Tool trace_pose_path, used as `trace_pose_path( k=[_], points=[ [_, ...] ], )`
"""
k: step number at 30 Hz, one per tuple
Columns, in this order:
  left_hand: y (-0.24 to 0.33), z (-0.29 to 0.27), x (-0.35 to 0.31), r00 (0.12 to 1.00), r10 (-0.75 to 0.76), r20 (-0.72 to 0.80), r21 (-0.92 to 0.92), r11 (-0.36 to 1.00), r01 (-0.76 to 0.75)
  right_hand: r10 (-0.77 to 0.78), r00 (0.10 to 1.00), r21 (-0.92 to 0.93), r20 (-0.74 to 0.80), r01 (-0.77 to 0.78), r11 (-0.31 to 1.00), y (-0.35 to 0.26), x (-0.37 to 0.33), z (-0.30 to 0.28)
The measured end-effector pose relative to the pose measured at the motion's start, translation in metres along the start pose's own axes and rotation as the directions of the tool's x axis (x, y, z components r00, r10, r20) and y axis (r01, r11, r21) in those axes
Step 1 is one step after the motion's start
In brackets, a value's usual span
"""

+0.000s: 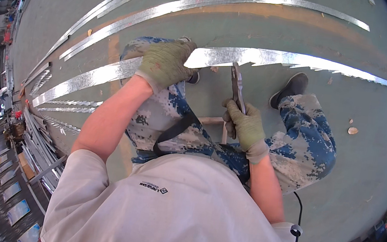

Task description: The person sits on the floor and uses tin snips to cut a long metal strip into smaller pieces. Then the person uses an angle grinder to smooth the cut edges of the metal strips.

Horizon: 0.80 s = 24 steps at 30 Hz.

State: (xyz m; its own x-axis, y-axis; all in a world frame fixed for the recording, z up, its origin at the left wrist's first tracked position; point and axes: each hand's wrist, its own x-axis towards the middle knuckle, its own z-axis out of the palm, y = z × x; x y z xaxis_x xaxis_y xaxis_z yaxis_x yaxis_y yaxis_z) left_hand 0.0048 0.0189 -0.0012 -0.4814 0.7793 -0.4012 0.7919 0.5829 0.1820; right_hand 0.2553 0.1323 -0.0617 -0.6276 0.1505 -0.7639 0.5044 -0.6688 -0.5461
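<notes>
My left hand (166,63), in a green work glove, is closed over a long shiny sheet-metal strip (96,72) above my left knee. To the right of that hand, a bright metal strip (262,56) runs far off to the right, its lower edge stepped with several notches or overlapping ends. The glove hides whether both are one piece. My right hand (247,126), gloved too, grips a pair of metal pliers (238,88) by the handles. The tool points away from me, its tip at the near edge of the right-hand strip; whether it touches cannot be told.
More long metal strips (189,6) lie on the green floor (371,161) beyond my hands. Serrated metal pieces (70,102) lie at the left, near stacked metal profiles (41,149). My shoe (291,87) and camouflage-trousered knees frame the work. Dry leaves (353,130) dot the floor.
</notes>
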Motion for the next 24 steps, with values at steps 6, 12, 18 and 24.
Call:
trace_pose_path(
  k=[6, 12, 18, 24],
  points=[
    [0.01, -0.013, -0.005, 0.997, -0.072, 0.035, -0.025, 0.997, 0.073, 0.089, 0.966, 0.286, 0.242, -0.159, 0.945, -0.011, -0.008, -0.002],
    [0.003, -0.009, -0.009, 0.998, -0.044, -0.032, -0.057, 0.997, 0.042, -0.093, 0.771, 0.641, 0.631, -0.45, 0.622, 0.003, -0.01, -0.013],
    [0.007, -0.012, -0.007, 0.999, -0.053, -0.009, 0.001, 0.999, 0.053, -0.106, 0.811, 0.669, 0.575, -0.391, 0.633, 0.006, -0.007, -0.005],
    [0.002, -0.006, 0.0, 1.0, -0.019, 0.008, 0.066, 0.998, 0.018, -0.106, 0.903, 0.551, 0.417, -0.158, 0.82, 0.005, -0.005, 0.004]
  ],
)
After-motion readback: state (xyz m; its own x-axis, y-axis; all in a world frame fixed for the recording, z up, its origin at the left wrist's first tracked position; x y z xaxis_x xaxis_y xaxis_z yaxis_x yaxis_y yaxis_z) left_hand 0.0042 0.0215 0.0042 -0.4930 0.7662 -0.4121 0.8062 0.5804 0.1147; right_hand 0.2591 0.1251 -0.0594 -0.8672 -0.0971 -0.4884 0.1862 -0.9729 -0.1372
